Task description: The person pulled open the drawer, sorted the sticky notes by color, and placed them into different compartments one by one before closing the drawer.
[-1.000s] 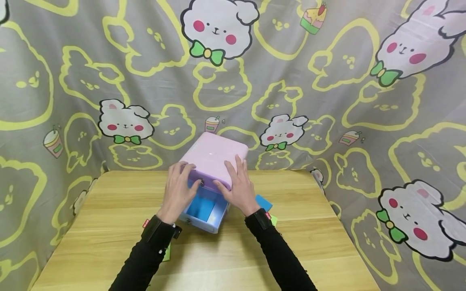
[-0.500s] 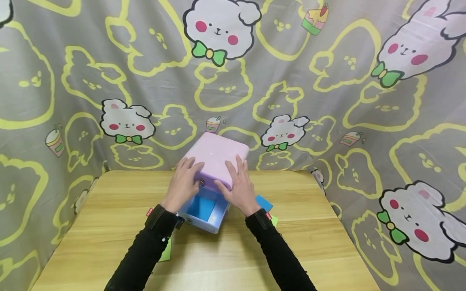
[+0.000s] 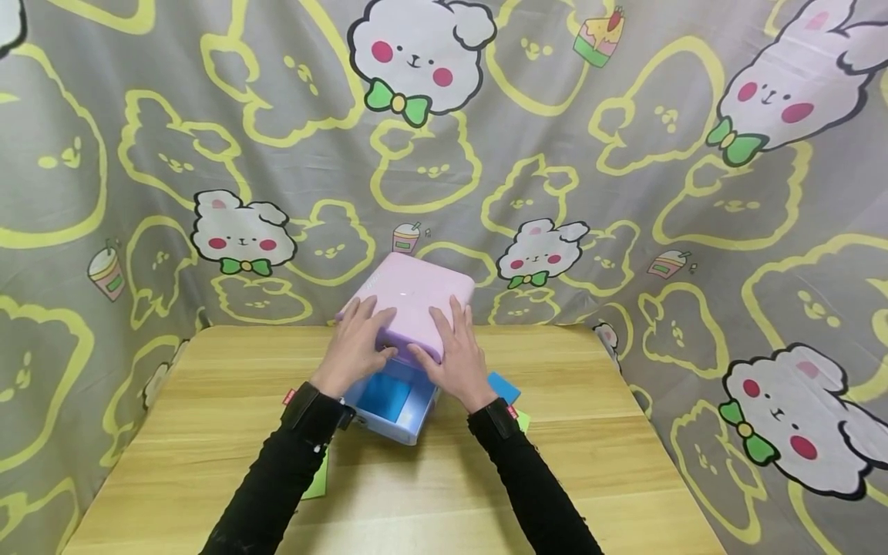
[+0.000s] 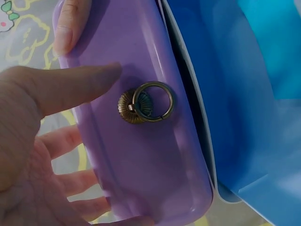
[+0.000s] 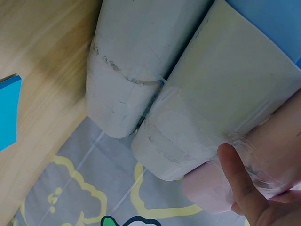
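Note:
A small drawer cabinet with a pink top (image 3: 412, 281) stands at the back of the table, turned at an angle. Its purple drawer front (image 4: 150, 165) carries a brass ring pull (image 4: 127, 108). Below it a blue drawer (image 3: 395, 428) is pulled out, with a bright blue flat piece (image 3: 381, 395) inside. My left hand (image 3: 352, 351) rests its fingers on the pink top, thumb over the purple front near the pull. My right hand (image 3: 459, 358) lies on the right side of the top, its thumb at the front corner. Taped pale tiers (image 5: 202, 94) show in the right wrist view.
On the wooden table (image 3: 590, 478), a blue flat piece (image 3: 503, 387) and a green one (image 3: 523, 421) lie right of the cabinet. Another green piece (image 3: 317, 482) is partly hidden by the left forearm. Patterned fabric (image 3: 333, 154) hangs behind the table and along both sides.
My left hand has moved rightward, from the left front edge farther onto the pink top, its thumb passing over the ring pull. My right hand and the open blue drawer have stayed in place.

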A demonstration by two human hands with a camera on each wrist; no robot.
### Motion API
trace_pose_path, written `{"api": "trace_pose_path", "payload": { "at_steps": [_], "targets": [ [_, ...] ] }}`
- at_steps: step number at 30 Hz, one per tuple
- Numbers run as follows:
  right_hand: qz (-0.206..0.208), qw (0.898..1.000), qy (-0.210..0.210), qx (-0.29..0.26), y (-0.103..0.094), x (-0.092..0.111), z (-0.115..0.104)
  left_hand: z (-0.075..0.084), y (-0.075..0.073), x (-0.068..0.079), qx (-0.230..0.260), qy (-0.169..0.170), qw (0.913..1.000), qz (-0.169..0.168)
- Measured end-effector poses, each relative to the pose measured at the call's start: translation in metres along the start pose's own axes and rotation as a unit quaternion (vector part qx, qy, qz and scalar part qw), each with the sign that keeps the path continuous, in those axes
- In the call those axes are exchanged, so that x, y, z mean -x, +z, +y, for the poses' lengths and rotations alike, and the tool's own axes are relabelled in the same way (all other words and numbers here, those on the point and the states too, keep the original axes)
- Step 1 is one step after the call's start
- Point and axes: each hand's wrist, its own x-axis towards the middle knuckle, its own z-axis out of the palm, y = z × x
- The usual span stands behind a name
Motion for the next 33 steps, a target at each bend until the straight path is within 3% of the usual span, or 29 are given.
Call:
{"api": "trace_pose_path", "payload": {
  "at_steps": [10,22,33],
  "targets": [
    [-0.01,1.0,0.008,-0.003,-0.0011,0.0015,-0.0006,0.0081,0.0058,-0.0045,-0.037,-0.018,0.9989,-0.02],
    [-0.021,1.0,0.014,-0.005,-0.0014,0.0009,-0.002,0.0078,0.0082,-0.0049,-0.061,-0.025,0.9978,-0.007],
    [-0.023,0.998,0.012,-0.05,-0.0037,0.0067,0.0005,0.01,0.0077,-0.003,-0.067,-0.028,0.9973,-0.006]
  ]
}}
